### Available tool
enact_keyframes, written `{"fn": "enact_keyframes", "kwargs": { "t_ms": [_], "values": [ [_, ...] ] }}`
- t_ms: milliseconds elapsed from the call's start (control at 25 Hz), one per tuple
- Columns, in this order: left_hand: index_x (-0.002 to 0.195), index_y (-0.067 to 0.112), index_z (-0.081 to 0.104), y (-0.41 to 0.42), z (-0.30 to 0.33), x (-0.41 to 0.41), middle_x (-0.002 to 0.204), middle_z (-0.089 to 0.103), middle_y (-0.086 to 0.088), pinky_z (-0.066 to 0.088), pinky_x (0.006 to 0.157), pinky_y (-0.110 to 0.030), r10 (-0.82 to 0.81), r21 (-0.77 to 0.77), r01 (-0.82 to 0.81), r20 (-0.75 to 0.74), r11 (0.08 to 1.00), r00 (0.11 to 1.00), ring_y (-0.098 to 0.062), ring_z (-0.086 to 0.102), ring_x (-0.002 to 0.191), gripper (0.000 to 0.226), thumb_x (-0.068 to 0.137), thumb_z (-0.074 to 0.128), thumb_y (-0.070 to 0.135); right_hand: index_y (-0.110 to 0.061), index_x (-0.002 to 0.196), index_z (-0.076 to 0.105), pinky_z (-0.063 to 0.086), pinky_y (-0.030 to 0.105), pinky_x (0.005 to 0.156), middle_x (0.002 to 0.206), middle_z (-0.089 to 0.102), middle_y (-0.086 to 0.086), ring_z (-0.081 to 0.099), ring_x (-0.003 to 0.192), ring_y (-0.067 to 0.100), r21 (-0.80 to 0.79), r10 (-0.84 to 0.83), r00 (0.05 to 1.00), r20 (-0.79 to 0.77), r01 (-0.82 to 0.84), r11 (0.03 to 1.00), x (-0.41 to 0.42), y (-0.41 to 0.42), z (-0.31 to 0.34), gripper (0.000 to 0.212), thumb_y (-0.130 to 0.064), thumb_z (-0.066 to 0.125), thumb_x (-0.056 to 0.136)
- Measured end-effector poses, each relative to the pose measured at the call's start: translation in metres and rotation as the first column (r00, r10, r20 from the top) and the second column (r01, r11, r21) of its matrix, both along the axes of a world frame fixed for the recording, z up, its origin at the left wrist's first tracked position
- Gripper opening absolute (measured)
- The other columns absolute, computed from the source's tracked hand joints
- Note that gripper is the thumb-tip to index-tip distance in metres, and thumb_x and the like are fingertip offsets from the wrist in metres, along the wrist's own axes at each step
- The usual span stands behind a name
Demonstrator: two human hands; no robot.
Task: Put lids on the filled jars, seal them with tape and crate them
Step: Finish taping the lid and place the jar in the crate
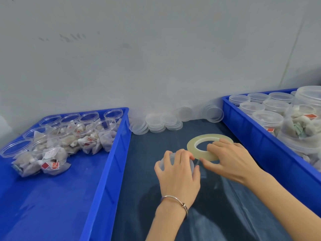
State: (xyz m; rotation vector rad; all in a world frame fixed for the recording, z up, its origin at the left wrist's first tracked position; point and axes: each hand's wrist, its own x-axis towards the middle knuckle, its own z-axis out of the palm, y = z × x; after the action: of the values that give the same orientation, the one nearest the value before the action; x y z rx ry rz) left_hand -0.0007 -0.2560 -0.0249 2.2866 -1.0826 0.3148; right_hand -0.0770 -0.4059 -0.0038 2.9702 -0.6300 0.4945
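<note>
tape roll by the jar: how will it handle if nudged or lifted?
The tape roll lies flat under the right hand, so it should slide, not roll. It is thin with a wide open core, so probably light. On edge it would likely roll.

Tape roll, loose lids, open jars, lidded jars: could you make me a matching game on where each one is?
Things:
1. tape roll
2. loose lids
3. open jars
4. lidded jars

Places:
A. left blue crate
B. stacked against the wall
C. right blue crate
D. under the right hand

Pairs: 1-D, 2-B, 3-A, 4-C
</note>
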Motion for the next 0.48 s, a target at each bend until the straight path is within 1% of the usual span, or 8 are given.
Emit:
{"fn": "enact_keyframes", "kwargs": {
  "t_ms": [80, 160, 280, 360, 480],
  "values": [
    [0.097, 0.029, 0.056, -0.0009, -0.0001, -0.0019, 0.101, 0.058, 0.019, 0.036, 0.091, -0.043, 0.016, -0.064, -0.013, 0.041, 0.998, 0.999, -0.018, 0.051, 0.113, 0.015, 0.084, 0.060, 0.036, -0.020, 0.075, 0.049, 0.029, 0.025, 0.064, 0.069, 0.046, -0.008, 0.041, 0.074, 0.008, -0.007, 0.017, 1.000, 0.010, -0.017, 1.000, -0.0011, -0.0004, -0.0012, 0.060, -0.073, 0.022, 0.080],
    [0.088, 0.029, 0.058, -0.0018, -0.0007, -0.0028, 0.091, 0.060, 0.019, 0.041, 0.085, -0.041, 0.030, -0.116, -0.020, 0.084, 0.993, 0.996, -0.017, 0.057, 0.102, 0.014, 0.077, 0.066, 0.033, -0.021, 0.074, 0.048, 0.026, 0.025, 0.063, 0.069, 0.045, -0.009, 0.041, 0.073, 0.007, -0.001, 0.036, 0.999, 0.013, -0.036, 0.999, -0.0028, -0.0010, -0.0009, 0.069, -0.081, 0.014, 0.074],
    [0.079, 0.028, 0.058, -0.0015, -0.0013, 0.0001, 0.080, 0.058, 0.019, 0.045, 0.077, -0.039, 0.013, -0.177, 0.007, 0.111, 0.984, 0.994, -0.015, 0.061, 0.089, 0.016, 0.070, 0.071, 0.030, -0.025, 0.075, 0.046, 0.025, 0.024, 0.064, 0.070, 0.042, -0.011, 0.038, 0.075, 0.006, -0.022, 0.026, 1.000, 0.003, -0.026, 0.999, -0.0037, -0.0016, -0.0010, 0.070, -0.083, 0.007, 0.069],
    [0.078, 0.029, 0.057, -0.0003, -0.0015, 0.0023, 0.078, 0.058, 0.019, 0.046, 0.075, -0.037, -0.019, -0.200, 0.045, 0.129, 0.979, 0.991, -0.013, 0.060, 0.086, 0.015, 0.070, 0.070, 0.033, -0.026, 0.075, 0.045, 0.023, 0.022, 0.062, 0.069, 0.040, -0.012, 0.036, 0.074, 0.006, -0.009, 0.032, 0.999, 0.022, -0.032, 0.999, -0.0048, -0.0009, -0.0037, 0.068, -0.082, 0.008, 0.069],
    [0.081, 0.030, 0.057, 0.0007, -0.0020, 0.0059, 0.081, 0.058, 0.020, 0.046, 0.078, -0.037, -0.061, -0.201, 0.089, 0.143, 0.976, 0.988, -0.011, 0.059, 0.087, 0.013, 0.072, 0.064, 0.036, -0.023, 0.071, 0.046, 0.019, 0.019, 0.055, 0.067, 0.041, -0.010, 0.037, 0.072, 0.006, 0.077, 0.050, 0.996, 0.070, -0.056, 0.995, -0.0101, -0.0014, -0.0086, 0.067, -0.082, 0.015, 0.070]
  ]
}}
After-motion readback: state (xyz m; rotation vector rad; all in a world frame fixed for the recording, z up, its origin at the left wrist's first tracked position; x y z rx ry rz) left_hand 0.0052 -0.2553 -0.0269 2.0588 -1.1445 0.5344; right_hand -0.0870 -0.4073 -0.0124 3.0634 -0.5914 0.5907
